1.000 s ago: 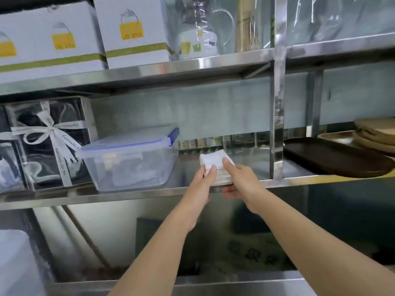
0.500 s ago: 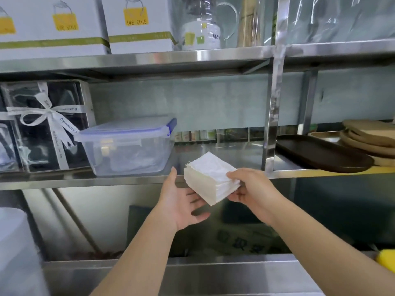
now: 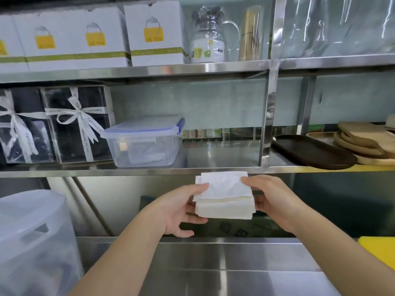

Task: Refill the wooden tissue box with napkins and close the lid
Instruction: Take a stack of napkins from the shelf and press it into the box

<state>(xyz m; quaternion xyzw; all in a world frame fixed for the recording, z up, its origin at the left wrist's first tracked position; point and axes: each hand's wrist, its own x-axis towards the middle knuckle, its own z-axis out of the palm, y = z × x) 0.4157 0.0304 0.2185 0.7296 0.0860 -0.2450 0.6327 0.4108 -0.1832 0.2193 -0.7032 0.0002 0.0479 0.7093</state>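
Note:
A thick stack of white napkins (image 3: 224, 194) is held in the air just below the front edge of the steel shelf (image 3: 128, 173). My left hand (image 3: 177, 207) grips its left side, thumb on top and fingers underneath. On the right side my right hand (image 3: 271, 198) holds the stack the same way. The wooden tissue box is not in view.
On the shelf stand a clear lidded plastic container (image 3: 143, 142), ribboned gift boxes (image 3: 74, 124), a dark oval tray (image 3: 314, 151) and wooden boards (image 3: 367, 141). White boxes (image 3: 156, 33) sit above. A steel counter (image 3: 213, 259) lies below, with a translucent tub (image 3: 32, 242) left and a yellow object (image 3: 380, 251) right.
Both hands lifted the napkin stack off the shelf and drew it down and toward me. The left hand, open under it half a second ago, now grips its side.

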